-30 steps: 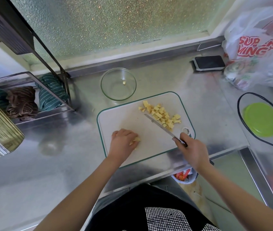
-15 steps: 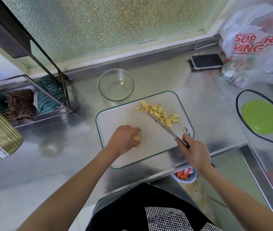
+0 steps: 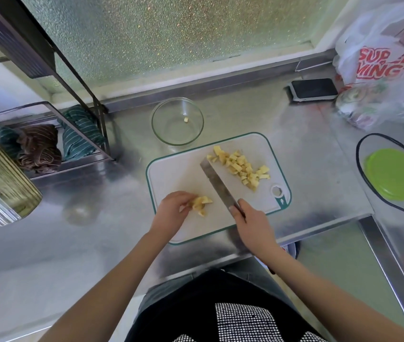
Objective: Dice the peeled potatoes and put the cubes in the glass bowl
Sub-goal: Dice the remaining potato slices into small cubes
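Steel counter (image 3: 307, 154) is carrying a white board (image 3: 181, 174) with a green rim. Left hand (image 3: 171, 213) is curling its fingers around a small clump of potato pieces (image 3: 202, 204) at the board's near left. Right hand (image 3: 252, 225) is gripping the knife (image 3: 217, 185) by its handle, the blade lying across the board's middle and pointing far-left. A pile of cubes (image 3: 241, 167) is sitting on the board's far right, just right of the blade. The bowl (image 3: 196, 134) is standing just beyond the board's far edge, holding one cube (image 3: 186, 120). A phone (image 3: 314, 88) is lying far right, beside a plastic bag (image 3: 388, 65); a green lid (image 3: 394, 172) is lying right of the board.
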`<state>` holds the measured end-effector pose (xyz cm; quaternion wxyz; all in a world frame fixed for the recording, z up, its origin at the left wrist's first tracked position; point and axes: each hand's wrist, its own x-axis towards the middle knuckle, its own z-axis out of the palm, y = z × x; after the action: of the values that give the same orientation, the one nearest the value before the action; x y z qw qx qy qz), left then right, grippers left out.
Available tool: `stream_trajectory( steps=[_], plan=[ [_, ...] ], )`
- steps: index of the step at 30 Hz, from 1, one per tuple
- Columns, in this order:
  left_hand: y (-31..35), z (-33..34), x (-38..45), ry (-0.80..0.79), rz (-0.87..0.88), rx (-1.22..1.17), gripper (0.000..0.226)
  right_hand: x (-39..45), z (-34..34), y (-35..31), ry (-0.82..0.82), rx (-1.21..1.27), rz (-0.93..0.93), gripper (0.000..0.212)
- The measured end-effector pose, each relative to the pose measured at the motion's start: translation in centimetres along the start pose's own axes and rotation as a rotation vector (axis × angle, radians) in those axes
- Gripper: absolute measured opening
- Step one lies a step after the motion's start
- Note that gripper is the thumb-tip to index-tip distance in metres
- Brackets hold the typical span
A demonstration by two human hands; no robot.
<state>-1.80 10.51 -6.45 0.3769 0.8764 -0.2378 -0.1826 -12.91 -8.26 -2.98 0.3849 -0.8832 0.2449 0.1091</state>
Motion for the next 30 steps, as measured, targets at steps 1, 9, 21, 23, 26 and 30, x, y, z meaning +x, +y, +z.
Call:
stream_trajectory(
  steps=[1,9,21,23,26,30],
  plan=[
    [0.1,0.1,0.1,-0.013,0.011,0.013,0.035,0.0,0.3,-0.3,0.005,0.01,0.002,0.027],
    [1.1,0.8,1.3,-0.062,0.101,0.297,0.028,0.0,0.3,-0.1,0.094,0.077,0.065,0.033],
    [5.4,1.6,6.3,-0.001,0.156,0.194,0.029,-1.2,-0.8,1.0,0.259,0.249,0.148,0.038],
    [6.4,1.8,7.5,-0.062,0.132,0.222,0.044,-1.4,-1.0,1.3,0.29,0.276,0.169,0.037],
    [5.0,0.9,7.1,-0.03,0.053,0.178,0.041,-1.4,-1.4,1.7,0.286,0.273,0.189,0.036],
    [0.2,-1.5,2.6,0.158,0.164,0.272,0.023,-1.2,-1.1,1.3,0.228,0.214,0.174,0.038]
  ],
)
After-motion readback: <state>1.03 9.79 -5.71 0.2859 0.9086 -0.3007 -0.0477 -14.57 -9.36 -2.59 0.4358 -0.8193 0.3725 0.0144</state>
